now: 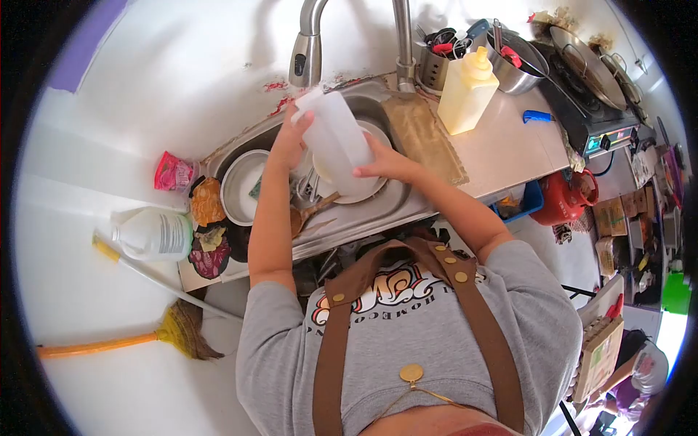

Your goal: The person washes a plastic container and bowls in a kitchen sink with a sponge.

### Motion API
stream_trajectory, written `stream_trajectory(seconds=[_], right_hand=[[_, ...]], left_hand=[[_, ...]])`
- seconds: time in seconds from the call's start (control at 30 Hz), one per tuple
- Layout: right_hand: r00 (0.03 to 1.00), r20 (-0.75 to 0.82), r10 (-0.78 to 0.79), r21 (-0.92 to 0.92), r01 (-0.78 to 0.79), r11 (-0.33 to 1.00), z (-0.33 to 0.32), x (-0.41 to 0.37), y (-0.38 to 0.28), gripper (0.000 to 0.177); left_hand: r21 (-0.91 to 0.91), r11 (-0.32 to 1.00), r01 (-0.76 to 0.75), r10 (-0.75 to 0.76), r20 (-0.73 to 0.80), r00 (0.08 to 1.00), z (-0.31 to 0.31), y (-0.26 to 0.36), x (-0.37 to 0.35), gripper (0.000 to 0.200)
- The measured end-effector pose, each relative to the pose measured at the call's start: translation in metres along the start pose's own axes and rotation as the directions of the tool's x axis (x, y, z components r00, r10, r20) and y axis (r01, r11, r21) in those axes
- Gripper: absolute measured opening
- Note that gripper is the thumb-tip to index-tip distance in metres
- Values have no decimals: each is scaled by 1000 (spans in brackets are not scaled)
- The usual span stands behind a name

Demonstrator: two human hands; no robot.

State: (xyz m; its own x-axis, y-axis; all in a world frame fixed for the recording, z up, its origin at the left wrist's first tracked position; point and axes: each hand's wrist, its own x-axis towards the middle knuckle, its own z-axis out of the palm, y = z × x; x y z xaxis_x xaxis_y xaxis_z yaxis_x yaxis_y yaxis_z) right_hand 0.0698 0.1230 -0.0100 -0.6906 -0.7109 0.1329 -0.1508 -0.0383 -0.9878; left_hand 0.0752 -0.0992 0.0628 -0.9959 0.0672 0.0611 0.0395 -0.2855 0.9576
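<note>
Both my hands hold a tall white translucent plastic container point(334, 142) tilted over the steel sink point(320, 243). My left hand point(289, 139) grips its upper left side, close to the faucet head point(305, 62). On its lower right edge, my right hand point(387, 161) has its fingers closed. Beneath the container, a white plate point(369, 190) and some metal cutlery point(309, 187) lie in the sink, partly covered. A wooden spoon point(314, 212) rests beside them. Left of my left forearm stands a round white-lined pot point(241, 182) with a green scouring pad point(255, 190) inside.
Right of the sink are a brown mat point(418, 131), a pale yellow bottle point(467, 94), a utensil holder point(434, 69), a steel pot point(515, 76) and a stove point(596, 120). At left are a plastic jug point(149, 234) and a broom point(182, 330). Another person point(640, 370) is at far right.
</note>
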Motion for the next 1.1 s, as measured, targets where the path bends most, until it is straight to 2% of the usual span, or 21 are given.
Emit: stream_trajectory(seconds=[0.03, 0.07, 0.13, 0.17, 0.2, 0.23, 0.3, 0.33, 0.37, 0.43, 0.5, 0.53, 0.57, 0.63, 0.7, 0.73, 0.83, 0.87, 0.93, 1.03, 1.1], right_hand=[[997, 47, 53, 55, -55, 997, 1, -2, -4, 109], [990, 96, 104, 107, -114, 988, 2, -4, -6, 106], [978, 86, 193, 93, -200, 975, 3, -3, -4, 100], [968, 82, 236, 85, -243, 966, 3, -2, -3, 96], [975, 13, 222, 100, -222, 970, 2, 0, 4, 89], [977, -54, 206, 113, -199, 973, -1, 3, 13, 82], [973, -167, 156, 143, -133, 981, -8, 5, 21, 71], [969, -212, 126, 164, -92, 982, -11, 3, 19, 69], [961, -259, 94, 181, -47, 982, -13, 2, 18, 66], [951, -299, 72, 195, -13, 981, -16, 2, 23, 61], [941, -335, 45, 180, 17, 984, -20, 4, 30, 57], [936, -352, 28, 162, 31, 986, -21, 5, 36, 56], [929, -370, 9, 145, 48, 988, -22, 6, 41, 54], [928, -372, 14, 155, 47, 987, -20, 4, 42, 52], [927, -373, 28, 159, 34, 987, -21, 1, 44, 50], [928, -370, 35, 157, 25, 987, -22, 2, 46, 50], [908, -420, 12, 131, 48, 990, -20, 5, 49, 46], [898, -440, -6, 118, 65, 991, -18, 8, 49, 45], [915, -404, -22, 110, 73, 991, -15, 7, 50, 43], [914, -403, -48, 111, 101, 989, -18, 16, 45, 42], [911, -410, -40, 121, 98, 988, -18, 17, 40, 41]], left_hand=[[-91, 995, 40, -34, 64, 997, -5, -2, 0, 72], [19, 1000, 24, -25, 32, 999, -7, -6, 1, 72], [237, 972, 4, 3, -29, 1000, -7, -9, 4, 74], [508, 847, -157, 195, -22, 981, -7, -10, 6, 72], [732, 623, -276, 368, 37, 929, -9, -12, 8, 69], [882, 326, -340, 506, 141, 851, -8, -11, 7, 67], [560, 814, -154, 307, -190, 933, -4, -6, 7, 67], [302, 952, -44, 138, -297, 945, 0, -2, 5, 67], [506, 857, -100, 265, -265, 927, 1, 0, 4, 66], [827, 535, -173, 474, -124, 872, 2, 2, 0, 63], [490, 868, -81, 277, -342, 898, -8, 0, 5, 64], [274, 961, -32, 147, -410, 900, -15, 0, 7, 64], [506, 859, -81, 325, -416, 849, -23, -2, 7, 62], [864, 494, -98, 636, -283, 718, -33, -1, 6, 58], [524, 810, -265, 546, -509, 665, -45, 16, 2, 61], [303, 887, -347, 461, -601, 653, -44, 27, -1, 63], [475, 760, -443, 648, -515, 561, -34, 40, -15, 68], [666, 672, -323, 669, -360, 650, -40, 32, -16, 66], [935, 329, -128, 547, -78, 834, -45, 16, -18, 64], [939, 336, -77, 609, -154, 778, -50, 52, -13, 63], [793, 569, -215, 678, -306, 668, -52, 70, -12, 64]])
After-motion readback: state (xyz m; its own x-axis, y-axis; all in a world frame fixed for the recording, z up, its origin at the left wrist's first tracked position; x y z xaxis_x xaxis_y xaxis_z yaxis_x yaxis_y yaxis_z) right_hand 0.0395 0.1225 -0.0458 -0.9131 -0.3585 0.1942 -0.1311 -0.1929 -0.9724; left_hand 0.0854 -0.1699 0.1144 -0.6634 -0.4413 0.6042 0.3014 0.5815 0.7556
